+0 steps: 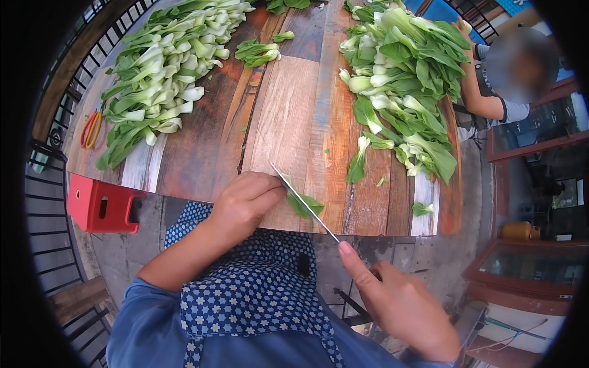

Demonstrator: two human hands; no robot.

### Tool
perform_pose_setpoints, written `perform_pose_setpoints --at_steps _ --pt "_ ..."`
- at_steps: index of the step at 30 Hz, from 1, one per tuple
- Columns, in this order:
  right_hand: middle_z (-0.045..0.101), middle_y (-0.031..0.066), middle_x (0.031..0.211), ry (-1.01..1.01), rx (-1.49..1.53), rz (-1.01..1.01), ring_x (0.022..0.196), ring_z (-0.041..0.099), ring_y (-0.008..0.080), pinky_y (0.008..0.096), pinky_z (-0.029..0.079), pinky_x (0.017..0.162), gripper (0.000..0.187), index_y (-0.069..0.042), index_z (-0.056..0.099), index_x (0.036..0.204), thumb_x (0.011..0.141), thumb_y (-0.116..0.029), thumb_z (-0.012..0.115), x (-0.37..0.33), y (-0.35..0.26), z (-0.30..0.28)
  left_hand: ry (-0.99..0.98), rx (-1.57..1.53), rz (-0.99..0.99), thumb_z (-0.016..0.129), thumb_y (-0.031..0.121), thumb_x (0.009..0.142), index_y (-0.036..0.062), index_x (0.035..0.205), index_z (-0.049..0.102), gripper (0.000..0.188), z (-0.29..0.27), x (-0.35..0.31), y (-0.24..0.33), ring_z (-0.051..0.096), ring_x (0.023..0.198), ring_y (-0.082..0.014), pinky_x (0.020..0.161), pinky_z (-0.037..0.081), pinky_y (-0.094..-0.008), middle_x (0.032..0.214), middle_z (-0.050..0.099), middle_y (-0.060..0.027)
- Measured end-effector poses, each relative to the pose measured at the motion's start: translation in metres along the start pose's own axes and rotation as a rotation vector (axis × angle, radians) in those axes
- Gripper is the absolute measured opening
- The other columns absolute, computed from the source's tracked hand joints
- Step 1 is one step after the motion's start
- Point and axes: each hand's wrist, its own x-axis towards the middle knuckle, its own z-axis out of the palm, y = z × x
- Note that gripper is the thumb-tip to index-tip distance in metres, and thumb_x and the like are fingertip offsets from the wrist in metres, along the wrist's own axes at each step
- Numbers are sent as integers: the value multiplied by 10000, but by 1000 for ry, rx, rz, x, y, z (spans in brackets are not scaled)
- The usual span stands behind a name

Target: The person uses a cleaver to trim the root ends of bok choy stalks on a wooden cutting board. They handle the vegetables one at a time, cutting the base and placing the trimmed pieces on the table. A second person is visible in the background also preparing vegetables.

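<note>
My left hand [245,199] rests at the front edge of the wooden table, fingers pressed together around the base of a small bok choy [297,207]. Its green leaf sticks out to the right, and its base is mostly hidden by the fingers. In my right hand [396,297] is a knife [317,219], gripped with the thumb along the top near the blade. The thin blade points up and left, crossing over the bok choy just beside my left fingertips. Whether the edge touches the plant I cannot tell.
A long heap of bok choy [161,80] covers the table's left side; a looser pile [399,80] lies on the right. Orange-handled scissors [92,127] lie at the left edge. A red stool [101,205] stands below. Another person [491,104] is at the far right.
</note>
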Motion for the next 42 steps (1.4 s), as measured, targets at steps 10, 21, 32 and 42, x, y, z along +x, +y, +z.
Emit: perform_pose_setpoints --at_steps 10,21,32,42 --pt "616 169 884 -117 6 110 609 604 343 436 539 608 848 -158 350 1655 889 39 655 -40 -4 -9 -2 -22 4 661 29 772 -10 1046 716 282 3 -2 -1 693 958 -294 842 555 -397 1043 696 -113" --pt "668 170 963 186 263 86 672 615 276 375 529 633 741 -113 401 1616 937 48 651 -82 32 4 -43 -2 1 636 68 806 10 1022 680 228 0 1 -3 656 1060 -289 928 506 -406 1115 674 -105" --pt "656 176 1090 617 1392 93 571 505 81 219 413 470 782 -30 190 1676 999 88 564 4 69 109 -112 91 3 623 59 827 22 968 623 146 -4 6 1 652 1136 -304 968 479 -431 1239 695 -121" --pt "630 176 1027 702 1527 -11 571 506 103 225 431 481 804 -34 151 1682 999 75 560 47 75 102 -197 79 -25 626 95 895 33 1076 629 191 -4 18 2 611 1187 -316 1015 434 -450 1227 678 -114"
